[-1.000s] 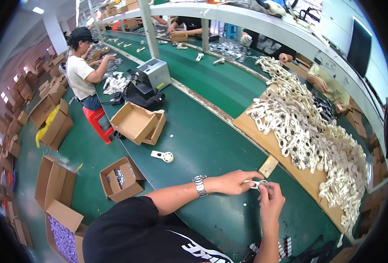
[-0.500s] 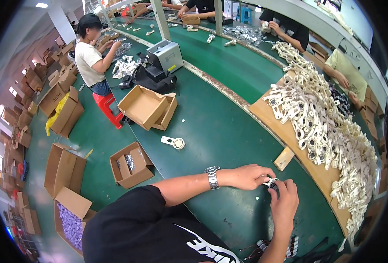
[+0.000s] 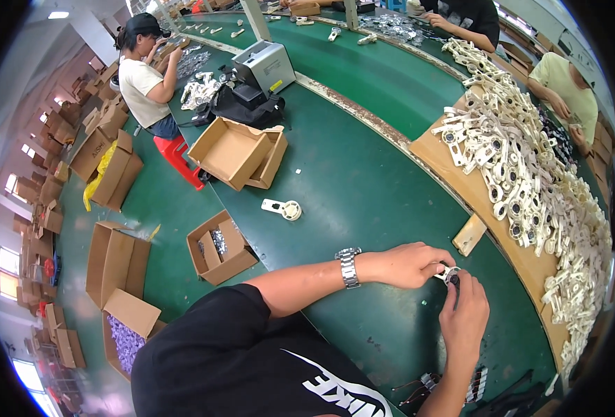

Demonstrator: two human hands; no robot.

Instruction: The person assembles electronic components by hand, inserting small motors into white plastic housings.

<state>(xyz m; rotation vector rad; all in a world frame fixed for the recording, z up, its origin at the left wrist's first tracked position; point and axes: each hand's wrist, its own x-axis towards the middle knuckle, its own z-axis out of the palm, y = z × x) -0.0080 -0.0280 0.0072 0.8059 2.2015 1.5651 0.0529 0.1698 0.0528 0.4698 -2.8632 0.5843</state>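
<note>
Over the green table [image 3: 363, 236], both my hands meet at a small white plastic fan housing [image 3: 448, 272] with a round ring end. My left hand [image 3: 413, 266], below a metal watch, pinches the housing between thumb and fingertips. The fingers of my right hand [image 3: 466, 311] close on a small dark round part [image 3: 454, 281] at the ring. Whether that part is seated in the ring or only held against it, I cannot tell; fingers partly cover both. A similar white housing [image 3: 283, 209] lies alone on the table, left of my hands.
A large heap of white housings [image 3: 523, 187] covers cardboard on the right. Beside it lies a wooden block [image 3: 469, 235]. Small wired parts [image 3: 429, 381] rest near my right forearm. Open cartons [image 3: 230, 153] and a grey machine [image 3: 264, 66] stand farther left; co-workers sit around the tables.
The whole view has shifted slightly. My hands keep the same grip, with the right fingers turned a little at the ring. The co-worker at the left has raised a hand.
</note>
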